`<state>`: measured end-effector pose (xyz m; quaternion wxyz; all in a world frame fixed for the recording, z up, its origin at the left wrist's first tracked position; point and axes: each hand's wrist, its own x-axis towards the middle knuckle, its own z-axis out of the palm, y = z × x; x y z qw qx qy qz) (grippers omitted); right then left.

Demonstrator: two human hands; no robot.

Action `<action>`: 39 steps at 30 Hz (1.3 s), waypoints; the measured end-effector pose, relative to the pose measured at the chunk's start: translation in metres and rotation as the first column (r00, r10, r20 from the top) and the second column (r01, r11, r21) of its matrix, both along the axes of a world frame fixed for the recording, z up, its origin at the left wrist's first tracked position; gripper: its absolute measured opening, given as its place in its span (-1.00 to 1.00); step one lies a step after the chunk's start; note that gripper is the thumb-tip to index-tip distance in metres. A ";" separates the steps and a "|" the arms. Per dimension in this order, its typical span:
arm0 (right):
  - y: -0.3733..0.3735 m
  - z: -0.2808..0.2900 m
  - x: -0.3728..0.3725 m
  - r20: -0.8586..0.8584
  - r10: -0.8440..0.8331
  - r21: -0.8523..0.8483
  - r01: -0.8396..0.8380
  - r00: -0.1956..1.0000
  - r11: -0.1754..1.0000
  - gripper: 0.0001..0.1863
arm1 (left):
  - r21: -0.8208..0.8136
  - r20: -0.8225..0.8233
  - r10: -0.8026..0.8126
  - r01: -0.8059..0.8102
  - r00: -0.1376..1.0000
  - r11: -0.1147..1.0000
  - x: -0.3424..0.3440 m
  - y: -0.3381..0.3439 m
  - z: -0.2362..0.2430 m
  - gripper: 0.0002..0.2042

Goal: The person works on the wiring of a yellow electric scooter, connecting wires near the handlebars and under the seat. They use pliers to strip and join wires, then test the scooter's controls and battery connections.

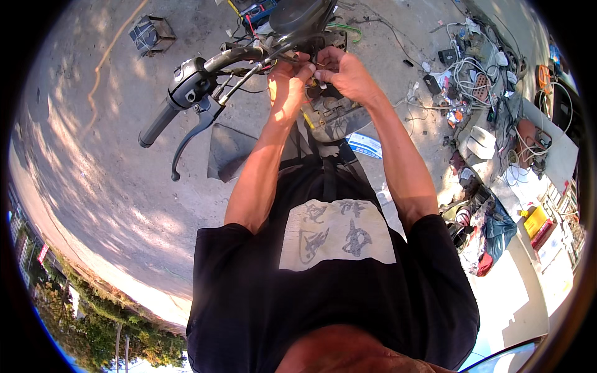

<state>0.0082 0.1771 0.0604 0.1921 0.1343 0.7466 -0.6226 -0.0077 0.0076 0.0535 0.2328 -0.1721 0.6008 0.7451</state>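
Observation:
My left hand (287,81) and my right hand (345,78) meet at the centre of a scooter's steering column, both with fingers curled and pinched close together among thin wires and small fittings; exactly what they grip is too small to make out. Just left of them is a black handlebar grip (158,121) with a switch housing (186,84), a curved brake lever (193,140) and cables. A dark rounded housing (292,15) sits above my fingers, and metal parts of the scooter body (323,121) show below them.
A multimeter (261,12) lies at the top; a small dark box (152,37) stands at upper left. Tangled cables (466,68), scraps and clothing (472,227) lie along the right beside a white board (553,165). A grey panel (224,152) lies under the handlebar.

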 end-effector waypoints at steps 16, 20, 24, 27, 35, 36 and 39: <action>-0.005 -0.005 0.004 0.066 -0.163 0.040 0.160 0.984 0.986 -0.73 | 0.145 0.083 0.058 -0.070 0.995 0.987 0.003 -0.004 -0.022 -0.81; -0.006 -0.004 0.005 0.061 -0.185 0.006 0.185 0.981 0.983 -0.73 | 0.135 0.074 0.036 -0.045 0.997 0.990 0.002 -0.004 -0.020 -0.80; -0.006 -0.003 0.004 0.066 -0.179 0.045 0.176 0.982 0.983 -0.72 | 0.115 0.065 0.018 -0.025 0.998 0.993 0.001 -0.003 -0.014 -0.78; -0.007 0.001 0.003 0.058 -0.170 0.082 0.165 0.984 0.983 -0.72 | 0.061 0.044 -0.041 0.038 0.998 0.997 0.000 -0.005 -0.011 -0.80; -0.006 -0.004 0.004 0.033 -0.142 0.124 0.137 0.989 0.983 -0.71 | 0.019 0.025 -0.042 0.042 0.999 0.999 0.000 -0.002 -0.012 -0.82; -0.005 -0.004 0.004 0.025 -0.135 0.114 0.131 0.991 0.985 -0.71 | 0.015 0.025 -0.044 0.043 0.999 0.999 0.000 -0.002 -0.012 -0.82; -0.004 -0.003 0.005 0.021 -0.133 0.088 0.131 0.991 0.987 -0.70 | -0.002 0.024 -0.007 0.007 1.000 1.000 -0.001 -0.001 -0.008 -0.85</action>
